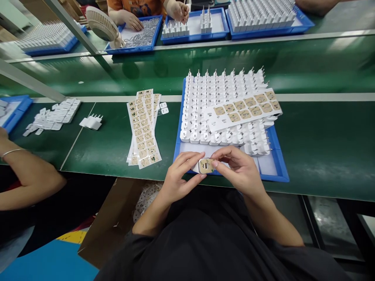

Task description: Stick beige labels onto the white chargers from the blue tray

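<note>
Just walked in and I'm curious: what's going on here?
A person's left hand holds a white piece, while the right hand touches its tan face. Ahead, a blue tray holds white plugs in rows, with a tan sticker sheet lying across some. More sheets lie on the bench, left of the tray.

Our worktop was deep green, and our tray bright blue around white plug chargers. The charger we held was white with a tan face. Our sticker sheets were white, patterned with rows of tan rounded squares. We wore a black top; a co-worker's shirt was orange, printed dark.
</note>
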{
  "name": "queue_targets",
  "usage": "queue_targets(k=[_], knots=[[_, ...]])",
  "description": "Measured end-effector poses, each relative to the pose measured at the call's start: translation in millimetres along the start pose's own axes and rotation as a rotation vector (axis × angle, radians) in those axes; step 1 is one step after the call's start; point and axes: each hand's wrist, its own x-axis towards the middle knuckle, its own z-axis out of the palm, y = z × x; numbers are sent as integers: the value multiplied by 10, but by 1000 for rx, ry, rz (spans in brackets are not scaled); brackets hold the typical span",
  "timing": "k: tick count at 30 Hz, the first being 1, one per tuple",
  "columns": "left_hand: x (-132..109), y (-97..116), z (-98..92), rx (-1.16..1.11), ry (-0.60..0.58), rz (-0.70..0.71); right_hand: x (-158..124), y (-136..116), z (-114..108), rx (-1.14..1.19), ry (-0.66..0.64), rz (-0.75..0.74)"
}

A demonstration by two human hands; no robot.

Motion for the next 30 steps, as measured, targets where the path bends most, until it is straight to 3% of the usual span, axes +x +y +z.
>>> queue_targets(k=[22,30], knots=[[18,-29,16,48,50,59,-10,37,95,-137,81,-99],[16,-43,45,-14,57,9,16,83,129,-448,205,-326]])
